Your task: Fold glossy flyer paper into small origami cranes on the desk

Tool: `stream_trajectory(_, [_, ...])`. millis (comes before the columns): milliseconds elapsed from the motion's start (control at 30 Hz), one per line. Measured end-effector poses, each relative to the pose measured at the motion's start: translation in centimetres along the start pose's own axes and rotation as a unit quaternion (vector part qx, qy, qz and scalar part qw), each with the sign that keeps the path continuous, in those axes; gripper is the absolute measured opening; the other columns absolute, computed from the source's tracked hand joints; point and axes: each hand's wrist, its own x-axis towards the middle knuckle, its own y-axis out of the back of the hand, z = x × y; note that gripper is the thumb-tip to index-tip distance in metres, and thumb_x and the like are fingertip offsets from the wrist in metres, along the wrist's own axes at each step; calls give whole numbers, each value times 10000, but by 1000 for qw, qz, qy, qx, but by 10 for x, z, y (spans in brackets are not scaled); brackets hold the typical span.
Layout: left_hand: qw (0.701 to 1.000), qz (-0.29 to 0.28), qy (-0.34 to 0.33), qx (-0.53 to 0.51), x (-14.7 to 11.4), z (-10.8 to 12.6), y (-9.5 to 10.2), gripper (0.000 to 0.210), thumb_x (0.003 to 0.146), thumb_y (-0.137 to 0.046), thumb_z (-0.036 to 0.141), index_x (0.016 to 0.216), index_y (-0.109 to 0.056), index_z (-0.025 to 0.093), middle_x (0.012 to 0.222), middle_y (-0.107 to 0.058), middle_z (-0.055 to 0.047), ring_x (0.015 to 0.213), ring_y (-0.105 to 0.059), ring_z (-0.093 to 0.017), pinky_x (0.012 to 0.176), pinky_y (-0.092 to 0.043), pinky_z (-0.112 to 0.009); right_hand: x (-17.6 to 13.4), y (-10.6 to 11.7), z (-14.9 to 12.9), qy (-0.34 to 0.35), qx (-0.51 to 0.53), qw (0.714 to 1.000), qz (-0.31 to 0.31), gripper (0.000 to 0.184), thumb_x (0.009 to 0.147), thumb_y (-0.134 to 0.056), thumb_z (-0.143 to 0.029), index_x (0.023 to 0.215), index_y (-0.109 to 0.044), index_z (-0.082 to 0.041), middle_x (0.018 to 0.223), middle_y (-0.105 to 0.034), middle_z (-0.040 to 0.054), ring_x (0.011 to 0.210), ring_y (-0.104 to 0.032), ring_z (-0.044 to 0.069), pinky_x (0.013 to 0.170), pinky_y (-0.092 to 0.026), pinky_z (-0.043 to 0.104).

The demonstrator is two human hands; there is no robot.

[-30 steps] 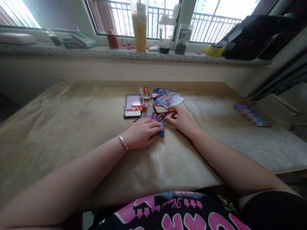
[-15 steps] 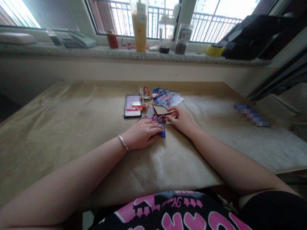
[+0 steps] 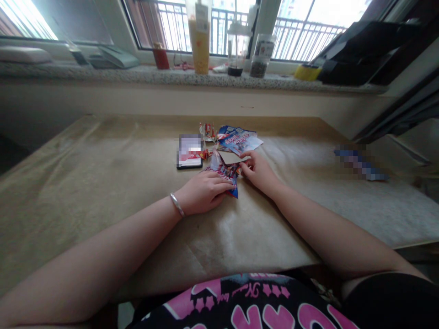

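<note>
My left hand (image 3: 202,192), with a silver bangle at its wrist, lies palm down on a crumpled blue foil packet (image 3: 233,189) with red and white print. Its fingers stretch flat across the packet. On the packet's right side, the fingers of my right hand (image 3: 255,170) are bent in a pinch. They grip the edge of a pale, blank-faced card (image 3: 231,158) that lies at the packet's top. Part of the packet is hidden beneath my left hand.
Left of the packet lies a phone (image 3: 190,157), its screen blurred out. Beyond are torn red wrappers (image 3: 207,132) and several blue printed sheets (image 3: 238,140). A blurred blue strip (image 3: 360,164) lies far right. Bottles, including a yellow-filled one (image 3: 200,45), line the windowsill (image 3: 137,75).
The packet and the fingers of my right hand have shifted slightly to the right. A red piece of wrapper over the phone's edge has moved right too. My left hand stays almost still.
</note>
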Motion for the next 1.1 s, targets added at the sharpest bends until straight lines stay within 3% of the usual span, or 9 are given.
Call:
stream_trajectory(367, [999,8,2,-35,0,-2,0,278,881,-485,196,1115,-634,176,1081,-686,-59,959,-616,-201,868,-485,-346,-1,2,-7,-5,-29,999,-28,438,805,-601,-235,1227,-493,-194,693,-651,-15,633,-626,163,628,-462,287])
stream_trajectory(567, [997,7,25,-79,1,-5,-1,212,875,-493,195,1032,-636,181,995,-687,-60,924,-620,-179,850,-486,-316,-9,4,-18,86,-133,987,-9,553,776,-664,-296,1288,-466,-240,820,-669,22,740,-647,216,673,-472,334])
stream_trajectory(800, [994,0,21,-108,1,-7,-2,241,880,-483,181,1067,-635,183,1028,-681,-62,974,-605,-186,897,-477,-341,-10,0,-18,26,-76,997,-17,673,752,-670,-268,1357,-382,-213,778,-631,10,614,-601,171,585,-467,305])
stream_trajectory(967, [994,14,13,-106,0,-8,-4,235,903,-478,199,1056,-655,210,1071,-675,-49,1006,-593,-184,933,-465,-356,-6,-2,-11,32,-11,999,-27,675,753,-664,-242,1358,-367,-215,854,-627,23,626,-586,156,576,-480,299])
stream_trajectory(1100, [997,53,31,-47,-1,-4,-3,182,871,-566,302,997,-662,211,1145,-616,-78,1097,-534,-235,979,-444,-416,-6,-1,-10,43,8,998,-44,685,748,-657,-203,1365,-360,-214,874,-627,19,648,-580,151,600,-492,296])
